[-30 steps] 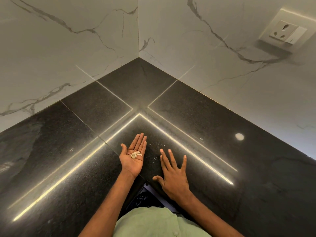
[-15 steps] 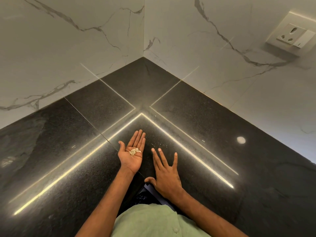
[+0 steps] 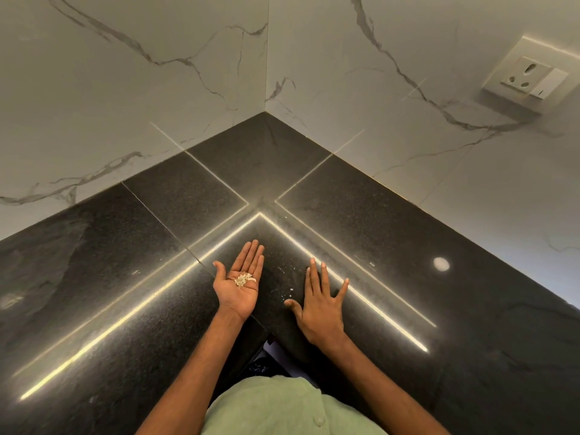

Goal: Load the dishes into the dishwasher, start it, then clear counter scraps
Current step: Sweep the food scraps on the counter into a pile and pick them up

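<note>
My left hand lies palm up over the black granite counter, fingers straight, with a small heap of pale scraps resting in the palm. My right hand is palm down, flat on the counter just to the right, fingers spread. A few tiny pale scrap bits lie on the counter between the two hands. No dishes or dishwasher are in view.
White marble-look walls meet in a corner behind the counter. A wall socket with a switch sits at the upper right. Bright light strips reflect off the counter. The inner counter edge is near my green shirt.
My right hand has slid to the right and slightly forward on the counter, away from the left hand. The left hand still holds the scraps, palm up.
</note>
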The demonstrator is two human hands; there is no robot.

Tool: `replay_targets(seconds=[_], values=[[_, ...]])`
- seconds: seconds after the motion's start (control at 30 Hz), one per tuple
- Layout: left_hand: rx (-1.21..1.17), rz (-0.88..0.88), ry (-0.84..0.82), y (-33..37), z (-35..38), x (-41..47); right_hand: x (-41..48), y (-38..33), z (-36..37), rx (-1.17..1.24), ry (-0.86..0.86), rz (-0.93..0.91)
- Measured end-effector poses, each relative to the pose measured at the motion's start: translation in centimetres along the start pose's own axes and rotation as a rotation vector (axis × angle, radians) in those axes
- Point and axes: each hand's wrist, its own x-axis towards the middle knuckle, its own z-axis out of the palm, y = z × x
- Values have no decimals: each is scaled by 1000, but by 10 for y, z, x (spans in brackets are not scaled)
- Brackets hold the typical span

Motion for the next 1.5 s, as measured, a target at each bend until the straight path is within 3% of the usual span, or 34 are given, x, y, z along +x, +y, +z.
replay_targets(seconds=[0.3,0.6,0.73,0.93,1.2,1.5], values=[[22,6,-4,7,0,-1,36,-14,-14,-27,-4,-276],[17,1,8,9,-4,0,43,44,-22,-250,40,-622],[26,4,31,8,-7,0,23,52,-18,-157,27,-594],[21,20,63,6,-11,-2,-14,-9,-2,5,64,-388],[2,44,84,4,-14,-4,-16,-45,3,-310,67,-352],[-22,44,77,2,-10,-3,-19,-42,7,-392,94,-469]])
